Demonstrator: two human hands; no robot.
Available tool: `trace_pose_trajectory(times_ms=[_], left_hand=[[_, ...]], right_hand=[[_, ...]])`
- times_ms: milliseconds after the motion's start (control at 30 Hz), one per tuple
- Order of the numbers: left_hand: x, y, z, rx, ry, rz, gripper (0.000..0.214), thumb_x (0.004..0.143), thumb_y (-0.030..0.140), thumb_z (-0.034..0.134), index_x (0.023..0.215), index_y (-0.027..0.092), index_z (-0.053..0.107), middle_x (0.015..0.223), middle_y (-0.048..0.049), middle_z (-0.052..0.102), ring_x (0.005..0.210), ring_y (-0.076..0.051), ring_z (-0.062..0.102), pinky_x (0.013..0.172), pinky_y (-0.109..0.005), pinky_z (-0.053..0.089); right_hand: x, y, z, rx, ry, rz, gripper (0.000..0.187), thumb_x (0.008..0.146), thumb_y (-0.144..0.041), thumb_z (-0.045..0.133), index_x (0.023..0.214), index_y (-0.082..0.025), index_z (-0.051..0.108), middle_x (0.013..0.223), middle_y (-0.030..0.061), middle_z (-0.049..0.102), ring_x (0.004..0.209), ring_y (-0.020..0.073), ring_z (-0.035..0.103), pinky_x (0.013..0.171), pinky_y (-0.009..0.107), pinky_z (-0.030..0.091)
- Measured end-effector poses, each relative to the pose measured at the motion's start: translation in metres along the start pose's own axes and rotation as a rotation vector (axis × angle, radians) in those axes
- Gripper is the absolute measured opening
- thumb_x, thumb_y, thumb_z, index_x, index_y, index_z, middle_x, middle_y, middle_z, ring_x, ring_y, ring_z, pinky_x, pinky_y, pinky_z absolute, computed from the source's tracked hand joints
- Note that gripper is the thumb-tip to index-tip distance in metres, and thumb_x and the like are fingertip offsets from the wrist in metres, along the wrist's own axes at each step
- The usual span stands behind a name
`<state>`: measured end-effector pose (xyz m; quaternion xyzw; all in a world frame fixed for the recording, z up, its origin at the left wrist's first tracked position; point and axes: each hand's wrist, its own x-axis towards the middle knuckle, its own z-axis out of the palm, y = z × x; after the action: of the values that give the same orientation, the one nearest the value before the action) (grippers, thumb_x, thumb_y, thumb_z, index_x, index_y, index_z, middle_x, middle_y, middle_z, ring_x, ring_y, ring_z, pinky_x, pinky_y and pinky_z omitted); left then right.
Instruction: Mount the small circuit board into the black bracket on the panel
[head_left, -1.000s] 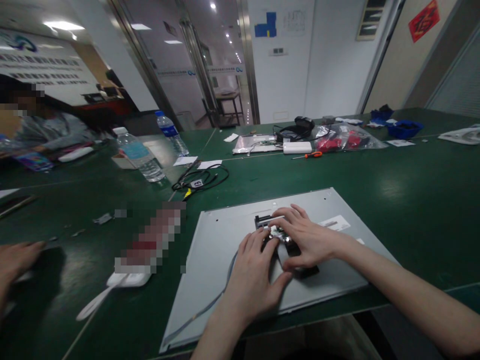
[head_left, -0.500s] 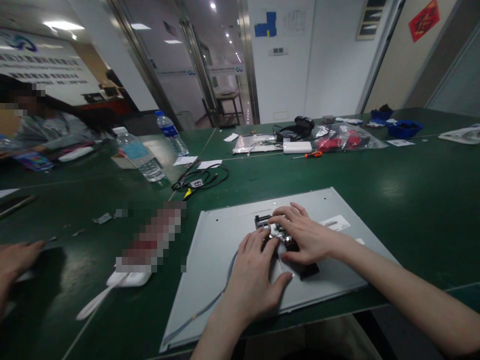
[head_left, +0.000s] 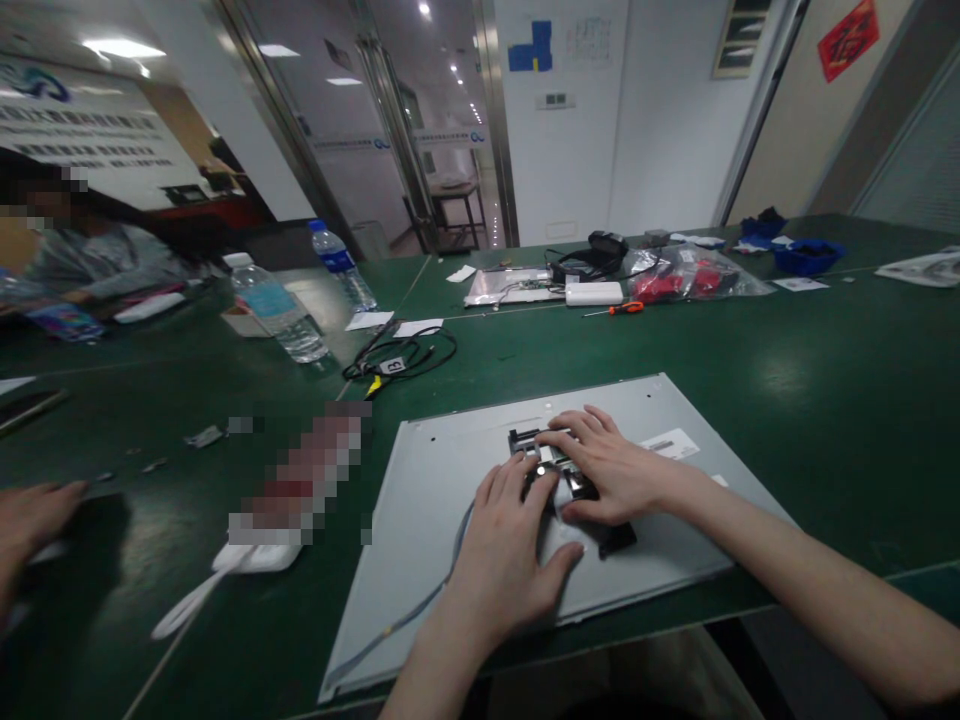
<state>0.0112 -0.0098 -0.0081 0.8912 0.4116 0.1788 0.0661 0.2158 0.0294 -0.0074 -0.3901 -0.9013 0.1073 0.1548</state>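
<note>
Panel on counter. Left hand at black part, thumb spread from fingers. Right hand arched over it; can't tell if fingers pinch.

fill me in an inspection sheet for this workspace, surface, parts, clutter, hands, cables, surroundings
surface: green table, seams visible
job's things: pale flat panel lying flat; dark parts on it, partly covered by the hands
clutter: water bottles, orange-handled screwdriver, clear plastic bag with red contents, blue container
hands: left hand fingertips at the dark parts, thumb apart; right hand over them, grip unclear
cables: grey cable across the panel; looped black cable beyond it
surroundings: glass doors; another person seated at left
</note>
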Motion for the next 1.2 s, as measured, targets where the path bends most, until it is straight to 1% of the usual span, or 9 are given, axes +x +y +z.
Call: trace_pose_trajectory(times_ms=[267,567,733,867,967,1033,1133,1200], left_hand=[[0.0,0.001,-0.002,0.004,-0.018,-0.013,0.057,0.073,0.037,0.067,0.124,0.024,0.047,0.136,-0.0099,0.042,0.128,-0.032,0.036,0.108,-0.054,0.029],[0.0,0.001,-0.002,0.004,-0.023,-0.016,0.056,0.073,0.037,0.067,0.124,0.023,0.048,0.136,-0.0105,0.041,0.128,-0.034,0.035,0.107,-0.055,0.028],[0.0,0.0,-0.001,-0.009,-0.023,-0.015,0.06,0.073,0.037,0.067,0.127,0.022,0.045,0.139,-0.0116,0.039,0.131,-0.035,0.031,0.107,-0.057,0.027],[0.0,0.0,-0.002,-0.028,-0.025,-0.014,0.059,0.073,0.037,0.067,0.127,0.022,0.046,0.14,-0.0114,0.038,0.132,-0.035,0.028,0.108,-0.057,0.027],[0.0,0.001,-0.003,-0.05,-0.006,-0.015,0.058,0.073,0.037,0.067,0.126,0.022,0.047,0.139,-0.0115,0.039,0.132,-0.034,0.03,0.108,-0.056,0.028],[-0.001,0.001,-0.003,-0.06,0.008,-0.019,0.057,0.074,0.037,0.067,0.125,0.022,0.047,0.139,-0.0114,0.039,0.131,-0.034,0.031,0.108,-0.055,0.029],[-0.002,0.001,-0.002,-0.065,0.029,-0.019,0.056,0.075,0.035,0.066,0.125,0.022,0.047,0.139,-0.0106,0.04,0.132,-0.033,0.031,0.108,-0.055,0.029],[-0.002,0.0,-0.001,-0.066,0.04,-0.018,0.053,0.076,0.033,0.066,0.124,0.023,0.048,0.139,-0.0101,0.04,0.132,-0.032,0.031,0.108,-0.054,0.03]], right_hand=[[-0.001,0.002,0.002,-0.029,-0.012,0.021,0.083,0.074,-0.055,0.062,0.141,-0.018,0.029,0.137,0.0163,0.035,0.133,0.034,0.023,0.111,0.057,0.008],[-0.002,0.003,0.002,-0.034,-0.029,0.015,0.084,0.075,-0.057,0.059,0.142,-0.017,0.028,0.14,0.0176,0.034,0.134,0.034,0.023,0.11,0.057,0.008],[-0.001,0.002,0.003,-0.009,-0.009,0.002,0.09,0.071,-0.066,0.059,0.141,-0.017,0.028,0.14,0.0179,0.034,0.134,0.0335,0.023,0.11,0.057,0.007],[0.001,-0.002,-0.001,0.004,0.027,-0.006,0.088,0.073,-0.069,0.055,0.14,-0.017,0.031,0.137,0.0176,0.037,0.133,0.032,0.026,0.111,0.055,0.009],[0.002,-0.004,-0.005,0.007,0.069,-0.01,0.082,0.076,-0.066,0.055,0.139,-0.017,0.033,0.136,0.0172,0.039,0.132,0.0304,0.028,0.111,0.054,0.011],[0.002,-0.005,-0.006,0.014,0.096,-0.022,0.075,0.076,-0.062,0.057,0.134,-0.018,0.039,0.134,0.0165,0.042,0.13,0.03,0.032,0.11,0.054,0.013],[0.002,-0.005,-0.008,0.037,0.138,-0.054,0.057,0.076,-0.053,0.062,0.121,-0.02,0.05,0.124,0.0129,0.05,0.123,0.028,0.04,0.109,0.051,0.016],[0.003,-0.006,-0.009,0.059,0.17,-0.073,0.042,0.076,-0.044,0.064,0.11,-0.02,0.055,0.116,0.0093,0.055,0.117,0.0254,0.045,0.108,0.049,0.019]])
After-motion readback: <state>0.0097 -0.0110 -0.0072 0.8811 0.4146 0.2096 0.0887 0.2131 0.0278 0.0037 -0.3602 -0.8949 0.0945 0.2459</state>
